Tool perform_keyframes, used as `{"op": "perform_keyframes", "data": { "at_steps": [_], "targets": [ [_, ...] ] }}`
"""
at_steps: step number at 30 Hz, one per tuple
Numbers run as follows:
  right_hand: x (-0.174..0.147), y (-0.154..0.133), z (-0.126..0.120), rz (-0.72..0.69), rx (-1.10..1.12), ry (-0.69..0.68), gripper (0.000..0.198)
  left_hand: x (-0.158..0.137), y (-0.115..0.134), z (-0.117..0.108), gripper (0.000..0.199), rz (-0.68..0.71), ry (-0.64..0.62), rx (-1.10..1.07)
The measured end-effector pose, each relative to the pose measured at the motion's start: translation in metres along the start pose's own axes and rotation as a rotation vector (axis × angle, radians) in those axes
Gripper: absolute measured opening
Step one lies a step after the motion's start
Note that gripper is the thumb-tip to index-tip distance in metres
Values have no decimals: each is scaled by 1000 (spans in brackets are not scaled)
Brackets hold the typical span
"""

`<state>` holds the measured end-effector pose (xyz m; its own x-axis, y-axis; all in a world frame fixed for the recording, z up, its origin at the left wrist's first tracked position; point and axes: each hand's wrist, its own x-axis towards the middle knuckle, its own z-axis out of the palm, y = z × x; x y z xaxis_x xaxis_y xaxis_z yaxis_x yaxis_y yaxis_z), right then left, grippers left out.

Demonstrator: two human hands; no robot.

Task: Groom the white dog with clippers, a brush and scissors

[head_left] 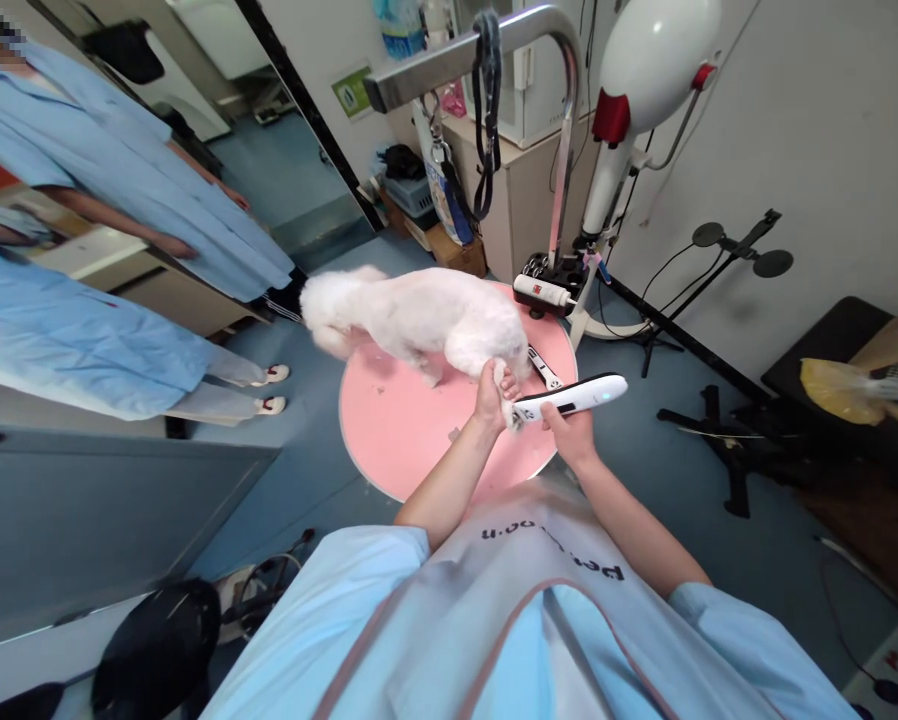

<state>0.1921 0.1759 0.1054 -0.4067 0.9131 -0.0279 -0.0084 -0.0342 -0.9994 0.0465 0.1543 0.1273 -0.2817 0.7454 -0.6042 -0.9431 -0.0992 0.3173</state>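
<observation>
While your left hand [490, 396] is closed around a hind leg [499, 370] of the white dog [441, 310] standing on the pink table [396, 430], your right hand [571, 432], farther from the dog, grips the clipper [603, 389]; its long axis lies crosswise, blade end [525, 408] pointing left toward the paw [514, 421], though contact with fur cannot be judged.

A light-blue top [351, 585] with short sleeves [749, 630] shows beneath a greyish apron [434, 620] edged in brownish-pink trim [355, 655]. Its dark lettering [605, 571] seems too creased to read surely. Left hand [492, 396] and right hand [573, 436] are bare.
</observation>
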Motion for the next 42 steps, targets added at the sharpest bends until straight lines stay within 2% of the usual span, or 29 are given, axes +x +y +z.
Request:
{"op": "perform_keyframes", "data": {
  "at_steps": [4,8,11,16,22,25,30,34,38,39,42],
  "targets": [
    [-2,6,-5,58,92,-70,32,0,-4,-3,48,22,23,29],
    [-10,14,-16,166,213,-21,37,4,-6,-7,54,31,8,35],
    [-21,17,-19,166,205,5,41,8,-7,-7,55,46,-30,18],
    [-37,18,-9,116,128,80,42,9,-8,-1,52,69,-29,-33],
    [-37,19,5,133,154,61,44,7,-6,7,49,54,16,-67],
    [-35,19,4,108,142,15,44,6,-5,9,48,47,23,-78],
    [-33,18,2,24,77,21,43,6,-5,10,48,79,29,-88],
    [-32,17,0,-32,71,-99,43,5,-2,10,50,70,33,-103],
    [-25,16,-7,-165,122,-12,36,3,0,10,48,90,20,-143],
    [-22,16,-10,-184,117,-42,37,3,0,10,48,91,19,-150],
    [-12,12,-19,-198,94,-260,42,0,-2,11,46,78,20,-162]
  ]
}}
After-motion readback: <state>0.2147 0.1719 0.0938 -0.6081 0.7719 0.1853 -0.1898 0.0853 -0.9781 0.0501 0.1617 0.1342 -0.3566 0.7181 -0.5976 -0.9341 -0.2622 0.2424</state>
